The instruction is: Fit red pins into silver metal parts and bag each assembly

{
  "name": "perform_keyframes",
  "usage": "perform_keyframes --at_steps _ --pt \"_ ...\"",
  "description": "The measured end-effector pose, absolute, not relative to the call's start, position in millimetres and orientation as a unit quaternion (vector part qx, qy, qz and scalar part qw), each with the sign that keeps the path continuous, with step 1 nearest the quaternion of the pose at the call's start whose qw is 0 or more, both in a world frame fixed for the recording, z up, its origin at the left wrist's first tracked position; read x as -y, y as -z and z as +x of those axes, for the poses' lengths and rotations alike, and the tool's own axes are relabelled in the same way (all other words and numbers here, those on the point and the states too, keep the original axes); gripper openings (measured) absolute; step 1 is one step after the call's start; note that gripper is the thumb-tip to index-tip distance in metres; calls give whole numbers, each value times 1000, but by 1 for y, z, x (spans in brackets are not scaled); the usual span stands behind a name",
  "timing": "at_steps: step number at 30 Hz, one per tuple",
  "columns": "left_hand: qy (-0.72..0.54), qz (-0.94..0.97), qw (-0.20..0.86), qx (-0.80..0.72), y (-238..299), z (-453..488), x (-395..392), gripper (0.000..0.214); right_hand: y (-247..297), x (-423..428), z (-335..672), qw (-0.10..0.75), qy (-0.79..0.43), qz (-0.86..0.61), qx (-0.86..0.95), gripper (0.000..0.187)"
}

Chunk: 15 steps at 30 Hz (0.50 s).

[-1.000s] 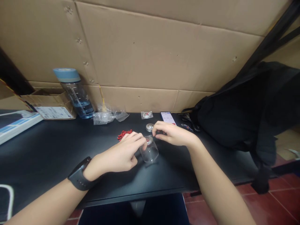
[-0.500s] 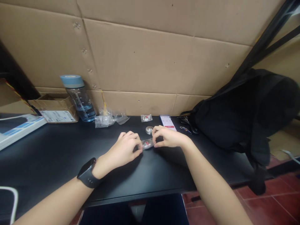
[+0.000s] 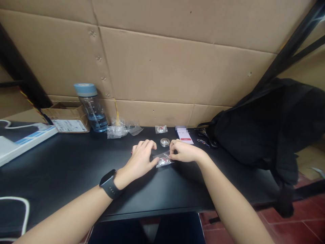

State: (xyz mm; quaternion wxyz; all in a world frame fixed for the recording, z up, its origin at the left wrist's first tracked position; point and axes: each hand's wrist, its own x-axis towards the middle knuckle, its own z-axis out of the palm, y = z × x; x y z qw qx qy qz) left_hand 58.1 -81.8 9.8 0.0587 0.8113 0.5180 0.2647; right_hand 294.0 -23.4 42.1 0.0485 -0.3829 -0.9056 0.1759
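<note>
On the black counter (image 3: 76, 162), the left hand (image 3: 141, 158) has spread from its pinch, thumb at the near plastic packet's (image 3: 165, 162) left edge; the right hand (image 3: 185, 151) alone pinches its right corner. Two packets are visible, counting the rear packet (image 3: 161, 129); one silvery disc (image 3: 165, 142) sits between them.

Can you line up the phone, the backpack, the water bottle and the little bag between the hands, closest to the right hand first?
From the right hand:
1. Little bag, at its fingers
2. Phone, just beyond it
3. Backpack, off to the right
4. Water bottle, far over left
</note>
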Motion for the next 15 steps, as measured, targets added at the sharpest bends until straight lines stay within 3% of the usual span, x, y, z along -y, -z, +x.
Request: perform_keyframes --at_steps 4,7,10,15 --pt "-230 884 86 -397 -10 59 84 25 -41 27 288 35 -145 -418 896 13" --pt "-210 890 112 -389 -12 59 87 31 -43 28 288 75 -125 -408 901 9" --pt "-203 883 121 -406 -13 59 90 24 -49 30 289 120 -169 -345 915 16" --pt "-206 870 91 -439 -9 60 90 30 -53 34 287 68 -220 -331 915 39"
